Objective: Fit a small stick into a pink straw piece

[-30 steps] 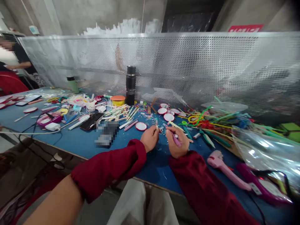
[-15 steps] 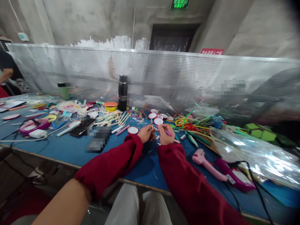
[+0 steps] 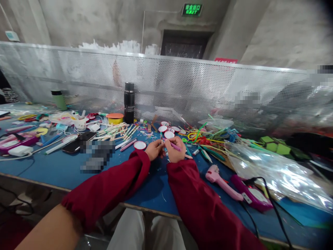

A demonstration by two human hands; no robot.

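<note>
My left hand (image 3: 154, 150) is closed in a pinch on a small thin stick (image 3: 161, 138) that stands up between the fingertips. Close beside it, my right hand (image 3: 177, 152) is wrapped round a purple marker (image 3: 176, 147), whose far end is at the left fingertips. Whether the marker touches the stick cannot be made out. Round white lids with red rims (image 3: 169, 134) lie just beyond the hands, and another white lid (image 3: 139, 145) is left of my left hand. Both forearms wear dark red sleeves.
A black bottle (image 3: 129, 103) stands at the back. Left are a pile of sticks (image 3: 114, 131), a phone (image 3: 78, 142) and capped markers. At right lie green-handled pliers (image 3: 205, 154), a pink hot-glue-gun-like tool (image 3: 223, 183), a purple corded device (image 3: 252, 193) and clear plastic bags (image 3: 265, 170).
The whole view has swung slightly to the right, so things appear further left. My hands stay together, holding the stick and the marker as before.
</note>
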